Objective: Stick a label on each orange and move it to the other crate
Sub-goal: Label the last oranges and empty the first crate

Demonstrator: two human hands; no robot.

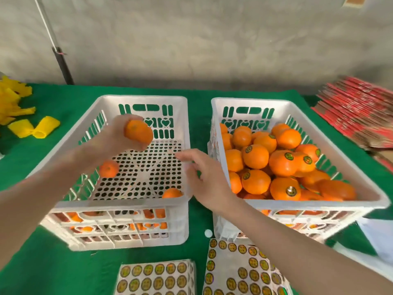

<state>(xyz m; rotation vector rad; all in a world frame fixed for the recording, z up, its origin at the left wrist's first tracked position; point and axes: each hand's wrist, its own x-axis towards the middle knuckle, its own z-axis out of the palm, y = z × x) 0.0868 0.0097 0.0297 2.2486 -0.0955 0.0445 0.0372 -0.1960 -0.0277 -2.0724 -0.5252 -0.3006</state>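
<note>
Tablecloth in green [197,133] bears two white crates, the right crate [314,206] heaped with labelled oranges [285,162], the left crate [119,204] holding a few, where the left hand [116,133] grips an orange [139,133] above it and the right hand [204,177], fingers extended, hovers between both crates, beyond label sheets [157,277].

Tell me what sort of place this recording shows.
Likely a fruit packing station: a white crate heaped with labelled oranges, sheets of round stickers on the green-covered table, and flattened red cartons stacked at the right.
</note>
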